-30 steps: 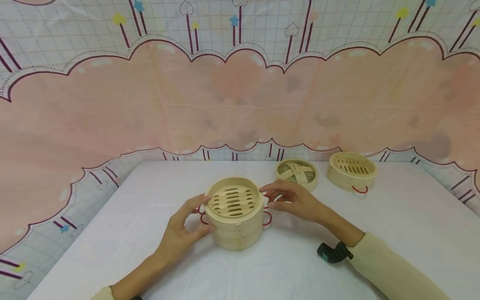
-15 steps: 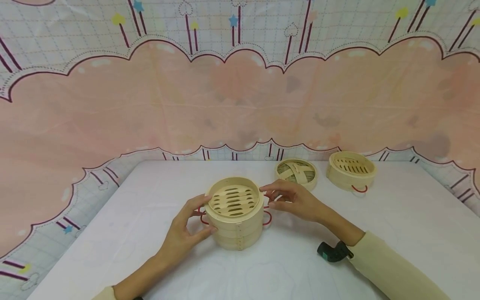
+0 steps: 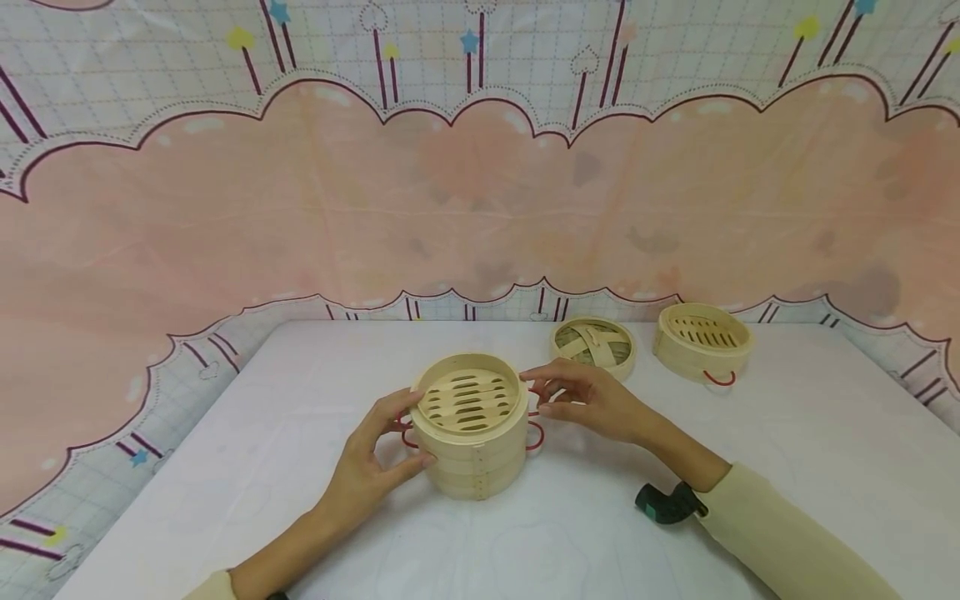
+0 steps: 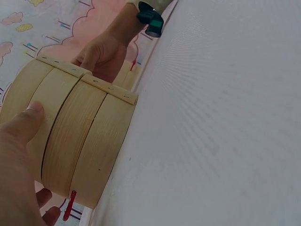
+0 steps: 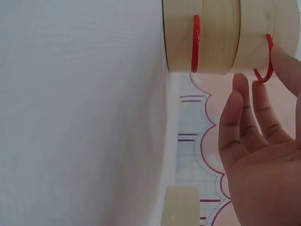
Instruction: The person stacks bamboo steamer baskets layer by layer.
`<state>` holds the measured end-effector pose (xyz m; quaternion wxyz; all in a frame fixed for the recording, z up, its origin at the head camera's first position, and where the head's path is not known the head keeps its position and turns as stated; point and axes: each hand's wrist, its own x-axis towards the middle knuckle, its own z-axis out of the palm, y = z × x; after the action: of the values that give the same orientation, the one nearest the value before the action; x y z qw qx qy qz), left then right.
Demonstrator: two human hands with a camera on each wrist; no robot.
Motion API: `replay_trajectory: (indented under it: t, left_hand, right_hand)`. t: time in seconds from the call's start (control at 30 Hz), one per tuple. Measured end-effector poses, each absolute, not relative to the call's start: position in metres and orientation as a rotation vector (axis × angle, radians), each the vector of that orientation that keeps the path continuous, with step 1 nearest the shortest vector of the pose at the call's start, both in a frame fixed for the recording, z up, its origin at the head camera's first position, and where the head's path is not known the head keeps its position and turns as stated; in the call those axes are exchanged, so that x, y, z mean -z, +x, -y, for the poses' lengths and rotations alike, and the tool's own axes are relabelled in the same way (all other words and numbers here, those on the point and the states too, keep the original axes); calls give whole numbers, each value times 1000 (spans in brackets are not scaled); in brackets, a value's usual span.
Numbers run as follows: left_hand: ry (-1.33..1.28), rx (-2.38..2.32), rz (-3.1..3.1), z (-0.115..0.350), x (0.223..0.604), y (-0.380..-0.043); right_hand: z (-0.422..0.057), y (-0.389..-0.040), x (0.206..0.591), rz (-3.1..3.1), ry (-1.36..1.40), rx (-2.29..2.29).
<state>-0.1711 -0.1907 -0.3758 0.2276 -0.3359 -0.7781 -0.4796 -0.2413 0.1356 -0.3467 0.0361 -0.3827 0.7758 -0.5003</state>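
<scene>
Two bamboo steamer baskets stand stacked on the white table (image 3: 300, 392), the upper basket (image 3: 468, 408) showing its slotted floor and the lower basket (image 3: 480, 479) beneath it. Red cord handles (image 5: 195, 44) stick out at the sides. My left hand (image 3: 367, 467) grips the upper basket from the left; its thumb (image 4: 32, 117) presses on the side wall, and other fingers are partly hidden behind. From the right, my right hand (image 3: 592, 404) touches the upper basket's rim near the upper red handle (image 5: 267, 63), its fingers loosely bent and the lower ones hanging below.
Behind my right hand lies a round woven bamboo steamer lid (image 3: 594, 343). Farther right stands another slotted bamboo steamer basket (image 3: 703, 342) with a red handle. A patterned cloth backdrop (image 3: 450, 217) hangs behind the table. Each wrist carries a dark camera mount (image 3: 667, 503).
My left hand shifts very slightly to the right along the upper basket. The right hand, the stack and the other pieces stay practically where they were.
</scene>
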Motion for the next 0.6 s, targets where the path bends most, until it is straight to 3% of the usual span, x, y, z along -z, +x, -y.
replay_trajectory:
  t: [0.6]
  left_hand:
    - [-905,1386,2148,191,377,-171]
  right_hand:
    - [-134,-240,347,-2331,-1173,1583]
